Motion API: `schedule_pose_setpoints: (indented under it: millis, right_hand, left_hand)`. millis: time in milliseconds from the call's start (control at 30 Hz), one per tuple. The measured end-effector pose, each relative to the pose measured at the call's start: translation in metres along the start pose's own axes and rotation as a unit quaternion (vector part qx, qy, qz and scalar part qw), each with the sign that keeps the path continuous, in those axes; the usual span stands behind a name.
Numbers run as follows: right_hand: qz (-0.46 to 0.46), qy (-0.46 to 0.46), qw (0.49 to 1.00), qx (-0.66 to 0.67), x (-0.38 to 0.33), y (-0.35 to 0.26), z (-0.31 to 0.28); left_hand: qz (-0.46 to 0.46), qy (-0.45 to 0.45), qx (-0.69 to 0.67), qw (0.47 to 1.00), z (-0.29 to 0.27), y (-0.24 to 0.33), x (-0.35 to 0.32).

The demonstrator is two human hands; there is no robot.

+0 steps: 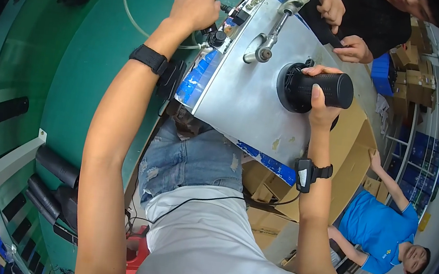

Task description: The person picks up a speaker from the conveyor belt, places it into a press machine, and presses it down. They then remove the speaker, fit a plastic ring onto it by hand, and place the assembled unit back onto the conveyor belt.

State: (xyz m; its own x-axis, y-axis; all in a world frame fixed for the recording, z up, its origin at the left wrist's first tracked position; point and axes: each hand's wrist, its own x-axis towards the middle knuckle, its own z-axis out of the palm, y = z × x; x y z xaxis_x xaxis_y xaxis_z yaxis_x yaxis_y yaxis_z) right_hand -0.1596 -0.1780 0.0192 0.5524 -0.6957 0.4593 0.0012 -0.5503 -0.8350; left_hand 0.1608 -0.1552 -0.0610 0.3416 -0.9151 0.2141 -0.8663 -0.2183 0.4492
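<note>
My right hand (pixel 323 103) is wrapped round a black ribbed cylinder (pixel 340 90) with a wide round flange at one end. The flange rests against the bare metal plate (pixel 225 91) of a bench machine. At the plate's left edge my left hand (pixel 195 11) is closed, fingers curled beside black pneumatic fittings (pixel 218 38). Whatever it grips there is mostly hidden. Between my hands a metal rod with a round-ended arm (pixel 263 53) reaches over the plate. Each wrist wears a black strap.
A green work surface (pixel 92 55) lies left, with black cylindrical parts (pixel 57 165) along it and a clear hose (pixel 128 11). Across the plate are another person's hands (pixel 353 48). A person in a blue shirt (pixel 377 216) holds a large open cardboard box (pixel 351 158) at right.
</note>
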Motion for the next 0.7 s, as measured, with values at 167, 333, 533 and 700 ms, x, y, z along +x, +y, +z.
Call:
schedule_pose_setpoints:
  millis: [167,333,533,700]
  right_hand:
    - [-0.002,0.009,1.0,0.001,0.0,-0.001,-0.003]
    - [0.059,-0.083,0.986,-0.133,0.022,-0.041,-0.004]
    - [-0.144,-0.068,0.985,-0.06,0.115,-0.206,0.025]
    - [-0.031,-0.22,0.946,0.236,0.103,-0.176,0.222]
  left_hand:
    - [-0.034,-0.146,-0.07,0.986,-0.024,0.001,0.004]
    - [-0.018,-0.037,-0.108,0.993,-0.024,-0.032,-0.014]
    - [0.187,0.321,-0.266,0.89,-0.209,0.04,-0.122]
    - [0.046,0.26,-0.208,0.942,-0.229,0.036,-0.174]
